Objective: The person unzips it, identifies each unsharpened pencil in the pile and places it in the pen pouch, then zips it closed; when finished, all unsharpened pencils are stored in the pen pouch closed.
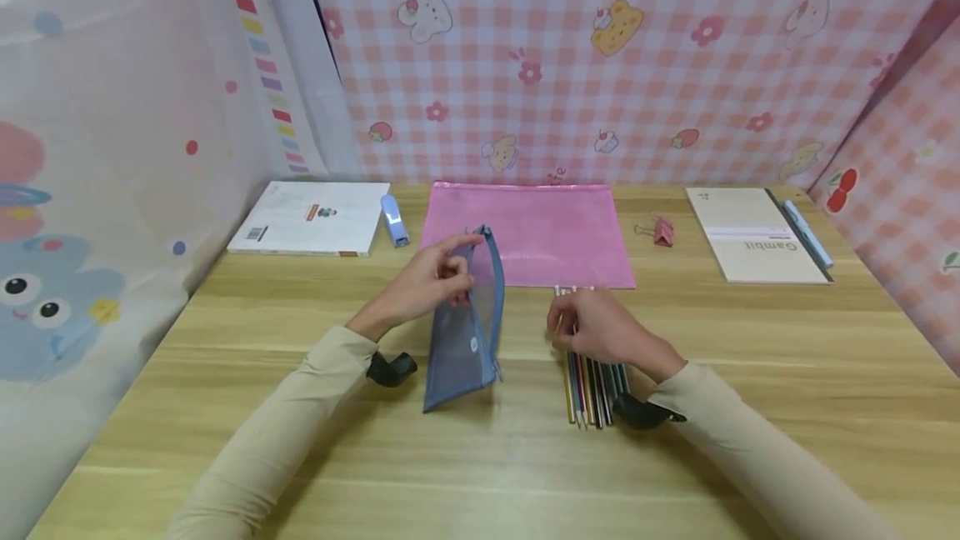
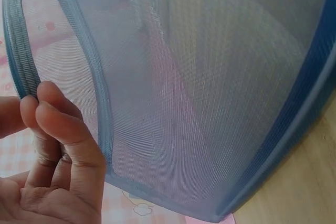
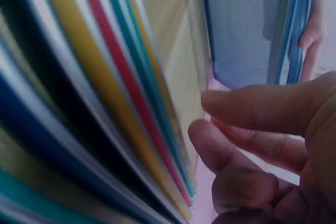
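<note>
A blue mesh zip pouch (image 1: pixel 456 350) stands tilted on the table, its zipped side parted at the top. My left hand (image 1: pixel 427 282) pinches its upper edge; in the left wrist view, the fingertips (image 2: pixel 58 116) meet at the zipper strip (image 2: pixel 23 51). Over the upper part of a row of coloured pencils (image 1: pixel 588 394) hovers my right hand (image 1: pixel 603 323), fingers loosely bent. Nothing lies between its thumb and forefinger in the right wrist view, where the pencils (image 3: pixel 113 72) run alongside. The hand hides part of the row.
A pink pouch (image 1: pixel 555 232) lies flat behind both hands. To the left are a white book (image 1: pixel 315 219) and a blue stapler (image 1: pixel 393 220). A pink binder clip (image 1: pixel 663 231), a notebook (image 1: pixel 757 236) and a light-blue pen (image 1: pixel 807 233) lie to the right.
</note>
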Demonstrator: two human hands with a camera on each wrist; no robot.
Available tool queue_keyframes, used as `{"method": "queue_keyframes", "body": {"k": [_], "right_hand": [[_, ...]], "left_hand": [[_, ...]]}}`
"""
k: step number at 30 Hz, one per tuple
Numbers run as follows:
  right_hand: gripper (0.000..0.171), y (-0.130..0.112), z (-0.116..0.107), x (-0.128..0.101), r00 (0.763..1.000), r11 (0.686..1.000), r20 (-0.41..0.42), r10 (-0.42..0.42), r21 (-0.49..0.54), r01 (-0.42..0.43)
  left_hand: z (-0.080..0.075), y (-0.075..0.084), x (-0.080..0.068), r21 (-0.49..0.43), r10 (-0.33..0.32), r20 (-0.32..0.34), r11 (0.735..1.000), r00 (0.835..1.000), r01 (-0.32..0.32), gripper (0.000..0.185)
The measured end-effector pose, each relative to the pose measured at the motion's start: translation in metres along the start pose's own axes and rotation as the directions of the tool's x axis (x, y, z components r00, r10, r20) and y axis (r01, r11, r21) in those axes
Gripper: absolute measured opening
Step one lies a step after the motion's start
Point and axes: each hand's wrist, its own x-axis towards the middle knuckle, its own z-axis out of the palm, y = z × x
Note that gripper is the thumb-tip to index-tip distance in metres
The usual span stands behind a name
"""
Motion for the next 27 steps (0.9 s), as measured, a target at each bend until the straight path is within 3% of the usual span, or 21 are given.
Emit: {"method": "queue_keyframes", "body": {"k": [12,16,21,27], "right_hand": [[0.011,-0.009,0.012,0.002,0.999,0.992,0.022,0.049,-0.119,-0.046],[0.011,-0.017,0.017,0.003,0.993,0.982,0.015,0.116,-0.152,-0.113],[0.014,-0.022,0.020,0.008,0.972,0.967,-0.009,0.237,-0.096,-0.237],[0.009,-0.019,0.011,0.018,0.973,0.971,-0.022,0.229,0.071,-0.227]], "left_hand": [[0.002,-0.004,-0.003,-0.007,-0.011,0.008,1.000,1.000,0.011,0.060],[0.004,-0.006,-0.004,-0.005,-0.011,0.016,1.000,1.000,0.011,0.060],[0.004,-0.005,-0.004,-0.016,-0.005,0.013,1.000,1.000,0.005,0.060],[0.003,-0.004,-0.002,-0.007,0.000,0.004,1.000,1.000,0.000,0.060]]}}
